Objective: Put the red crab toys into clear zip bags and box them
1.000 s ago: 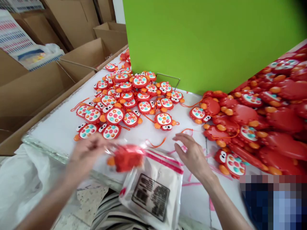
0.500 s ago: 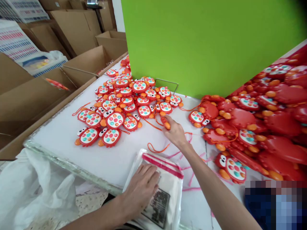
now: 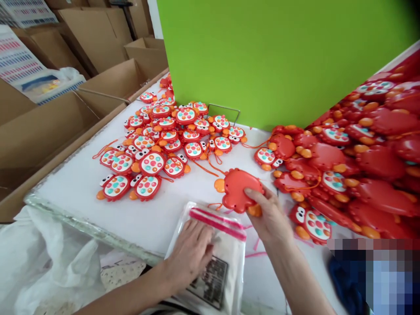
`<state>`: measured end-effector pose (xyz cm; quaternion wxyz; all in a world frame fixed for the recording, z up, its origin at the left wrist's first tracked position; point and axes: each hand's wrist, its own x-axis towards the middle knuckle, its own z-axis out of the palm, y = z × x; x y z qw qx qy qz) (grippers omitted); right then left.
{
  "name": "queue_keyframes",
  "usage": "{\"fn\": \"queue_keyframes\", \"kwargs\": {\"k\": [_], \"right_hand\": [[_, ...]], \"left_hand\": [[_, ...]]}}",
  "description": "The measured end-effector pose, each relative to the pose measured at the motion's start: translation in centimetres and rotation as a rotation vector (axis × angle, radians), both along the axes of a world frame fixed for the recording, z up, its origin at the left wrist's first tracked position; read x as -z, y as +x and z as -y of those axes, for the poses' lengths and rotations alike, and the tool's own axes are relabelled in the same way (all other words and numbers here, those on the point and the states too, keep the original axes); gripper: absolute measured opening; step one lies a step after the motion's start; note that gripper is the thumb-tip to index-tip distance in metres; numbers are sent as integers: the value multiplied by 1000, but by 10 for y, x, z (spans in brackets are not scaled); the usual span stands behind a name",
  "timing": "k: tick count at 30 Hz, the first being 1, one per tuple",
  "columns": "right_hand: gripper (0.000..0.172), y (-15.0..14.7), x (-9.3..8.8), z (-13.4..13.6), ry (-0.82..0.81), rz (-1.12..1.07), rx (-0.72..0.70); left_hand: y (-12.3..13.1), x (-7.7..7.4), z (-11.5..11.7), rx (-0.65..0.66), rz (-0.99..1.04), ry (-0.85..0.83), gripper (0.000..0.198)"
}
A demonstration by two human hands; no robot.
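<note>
My right hand grips a red crab-shaped toy with orange claws, its plain red back facing me, lifted just above the white table. An orange cord trails from it. My left hand lies flat, fingers spread, on a stack of clear zip bags with a pink seal strip and a black printed label at the table's near edge. The toy hangs just beyond the top bag's seal.
Several crab toys with coloured dots lie spread at the table's far left. A big heap of them fills the right. A green board stands behind. Cardboard boxes line the left; a white plastic bag hangs below.
The right hand picked one crab toy from the middle of the table and brought it back toward the bags. The left hand stays pressed on the bag stack.
</note>
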<state>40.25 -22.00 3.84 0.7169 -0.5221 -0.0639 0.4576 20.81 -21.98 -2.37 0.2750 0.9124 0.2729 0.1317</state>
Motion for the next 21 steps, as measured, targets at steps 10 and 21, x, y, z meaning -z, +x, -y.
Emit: {"fn": "queue_keyframes", "kwargs": {"k": [10,21], "right_hand": [[29,-34,17,78,-138,-43,-214],[37,-37,13,87,-140,-117,-288]], "left_hand": [[1,-1,-7,-45,99,-195,21],[-3,-4,-2,89,132,110,23]]}}
